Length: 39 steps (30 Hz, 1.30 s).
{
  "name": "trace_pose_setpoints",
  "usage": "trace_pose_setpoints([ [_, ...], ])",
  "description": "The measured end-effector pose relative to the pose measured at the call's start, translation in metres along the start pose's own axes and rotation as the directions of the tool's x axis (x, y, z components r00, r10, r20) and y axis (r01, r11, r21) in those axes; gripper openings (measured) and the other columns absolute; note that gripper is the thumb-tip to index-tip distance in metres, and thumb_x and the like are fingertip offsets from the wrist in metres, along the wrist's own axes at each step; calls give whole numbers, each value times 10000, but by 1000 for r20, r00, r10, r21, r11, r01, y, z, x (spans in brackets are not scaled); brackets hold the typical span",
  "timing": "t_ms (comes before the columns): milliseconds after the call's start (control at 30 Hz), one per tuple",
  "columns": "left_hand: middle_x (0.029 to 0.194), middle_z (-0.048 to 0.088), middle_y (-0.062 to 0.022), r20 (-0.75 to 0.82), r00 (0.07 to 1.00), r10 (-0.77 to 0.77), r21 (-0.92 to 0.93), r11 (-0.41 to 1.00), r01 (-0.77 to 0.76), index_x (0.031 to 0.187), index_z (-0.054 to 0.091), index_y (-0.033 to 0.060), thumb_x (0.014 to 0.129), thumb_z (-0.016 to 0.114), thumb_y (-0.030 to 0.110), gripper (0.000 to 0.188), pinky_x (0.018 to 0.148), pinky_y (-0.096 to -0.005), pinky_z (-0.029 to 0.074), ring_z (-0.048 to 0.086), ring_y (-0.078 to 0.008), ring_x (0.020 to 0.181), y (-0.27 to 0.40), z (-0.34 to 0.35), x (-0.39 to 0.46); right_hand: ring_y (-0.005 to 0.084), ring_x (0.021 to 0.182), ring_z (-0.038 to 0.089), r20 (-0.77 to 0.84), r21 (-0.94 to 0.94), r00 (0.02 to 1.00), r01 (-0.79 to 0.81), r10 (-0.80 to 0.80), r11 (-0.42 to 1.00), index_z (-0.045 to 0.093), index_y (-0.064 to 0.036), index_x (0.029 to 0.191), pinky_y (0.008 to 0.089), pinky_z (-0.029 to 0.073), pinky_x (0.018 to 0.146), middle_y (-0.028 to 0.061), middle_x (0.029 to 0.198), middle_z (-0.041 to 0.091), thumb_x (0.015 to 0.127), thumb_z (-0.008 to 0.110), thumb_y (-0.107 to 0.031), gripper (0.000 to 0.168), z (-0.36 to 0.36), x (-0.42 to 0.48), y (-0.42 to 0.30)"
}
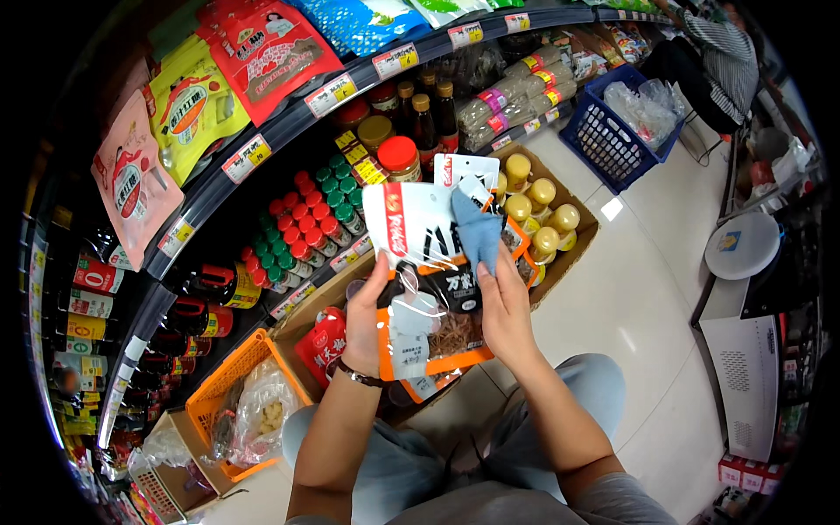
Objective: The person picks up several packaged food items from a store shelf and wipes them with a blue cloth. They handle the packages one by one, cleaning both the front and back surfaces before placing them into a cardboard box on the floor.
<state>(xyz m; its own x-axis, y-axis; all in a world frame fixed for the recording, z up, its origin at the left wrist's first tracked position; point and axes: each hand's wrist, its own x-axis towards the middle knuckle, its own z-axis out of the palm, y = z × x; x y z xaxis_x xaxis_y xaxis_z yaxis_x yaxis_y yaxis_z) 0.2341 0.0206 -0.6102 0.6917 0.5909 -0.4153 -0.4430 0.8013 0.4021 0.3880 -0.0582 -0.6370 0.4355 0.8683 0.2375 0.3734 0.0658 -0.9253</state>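
Observation:
A white, black and orange plastic food pouch (433, 282) with a clear window is held in front of me. My left hand (367, 315) grips its left edge, the thumb on its front. In my right hand (505, 298) a folded blue cloth (478, 230) lies against the pouch's upper right part, with the fingers at the right edge. More pouches of the same kind lie behind and below it, partly hidden. Under them is a long cardboard box (586, 246) that holds yellow-capped jars (543, 191) at its far end and a red packet (325, 344) at its near end.
Shelves (289, 118) of bagged goods, bottles and small capped jars curve along the left. An orange basket (197, 394) with plastic bags stands lower left. A blue basket (571, 125) is on the tiled floor, near a seated person (712, 72). A white lidded pan (741, 246) stands at right.

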Motion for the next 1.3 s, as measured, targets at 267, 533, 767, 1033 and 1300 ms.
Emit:
trace_pose_setpoints([
  [267, 1022, 655, -66, -96, 968, 230, 38, 973, -227, 1190, 547, 79, 987, 417, 450, 443, 764, -316, 530, 647, -192, 851, 3, -21, 11, 393, 1346, 333, 109, -140, 982, 167, -153, 976, 383, 67, 1352, 464, 286, 1097, 255, 1452, 320, 846, 505, 16, 523, 42, -44, -31],
  [533, 1402, 435, -94, 275, 931, 239, 124, 952, -281, 1428, 346, 90, 985, 411, 394, 541, 1069, -367, 365, 461, -208, 1249, -32, -53, 22, 339, 1390, 287, 224, -223, 939, 311, -262, 924, 448, -94, 1383, 495, 201, 1129, 151, 1476, 354, 774, 480, 28, 622, 28, -28, -39],
  [767, 834, 651, 11, 34, 999, 42, -22, 999, -41, 987, 596, 124, 974, 401, 494, 419, 582, -370, 527, 644, -185, 656, -12, -6, 5, 385, 1366, 296, -16, -109, 1000, 0, -2, 994, 369, 38, 1367, 399, 241, 1121, 215, 1475, 315, 967, 396, -88, 420, -1, -3, -2],
  [1033, 851, 630, -45, -123, 991, 61, -53, 996, -68, 1108, 569, 95, 964, 471, 447, 393, 580, -333, 525, 630, -211, 665, -27, 9, -6, 386, 1334, 354, -14, -36, 997, -80, 80, 996, 351, 50, 1383, 389, 282, 1098, 244, 1429, 374, 973, 392, -80, 433, 12, -17, -8],
  [1300, 1295, 515, -90, 368, 901, 231, -222, 963, -156, 1350, 422, 69, 1005, 349, 406, 488, 999, -359, 413, 506, -212, 1171, -48, -89, 26, 364, 1363, 320, 286, -207, 921, 331, -266, 921, 431, -26, 1366, 493, 239, 1115, 202, 1445, 371, 830, 483, -13, 539, 38, -46, -47],
])
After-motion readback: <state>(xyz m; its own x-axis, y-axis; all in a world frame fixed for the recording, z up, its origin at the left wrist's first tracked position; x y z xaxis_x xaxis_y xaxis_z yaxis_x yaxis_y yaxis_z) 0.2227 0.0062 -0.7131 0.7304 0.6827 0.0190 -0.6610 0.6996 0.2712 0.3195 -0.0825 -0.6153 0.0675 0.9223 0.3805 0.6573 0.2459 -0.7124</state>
